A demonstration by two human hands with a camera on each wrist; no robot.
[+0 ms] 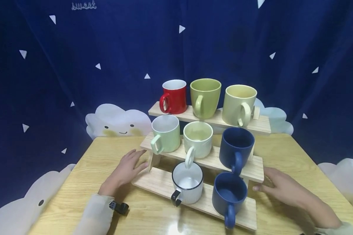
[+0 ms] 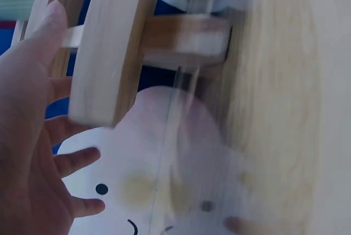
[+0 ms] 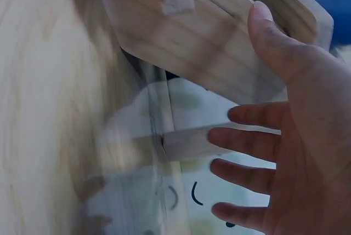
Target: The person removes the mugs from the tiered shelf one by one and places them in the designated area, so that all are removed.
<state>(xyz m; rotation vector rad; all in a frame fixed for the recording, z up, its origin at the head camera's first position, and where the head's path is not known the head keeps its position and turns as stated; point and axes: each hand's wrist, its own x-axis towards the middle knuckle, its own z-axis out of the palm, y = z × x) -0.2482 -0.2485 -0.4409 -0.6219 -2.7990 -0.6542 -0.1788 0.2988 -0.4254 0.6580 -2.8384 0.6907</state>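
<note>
1. The rack (image 1: 251,215) stands on the table (image 1: 153,217), before the curtain (image 1: 129,42).
2. Three mugs (image 1: 205,101) sit in a row on the top shelf (image 1: 154,109), rearmost.
3. Three sit on the middle shelf (image 1: 215,156).
4. Two sit on the bottom shelf (image 1: 151,181), foremost, at centre and right.
5. Left hand (image 1: 126,169), rack's left; right hand (image 1: 288,191), its right.

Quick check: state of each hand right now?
Left hand: open, beside the wooden rack; contact unclear.
Right hand: open, at the opposite end; contact unclear.
</note>
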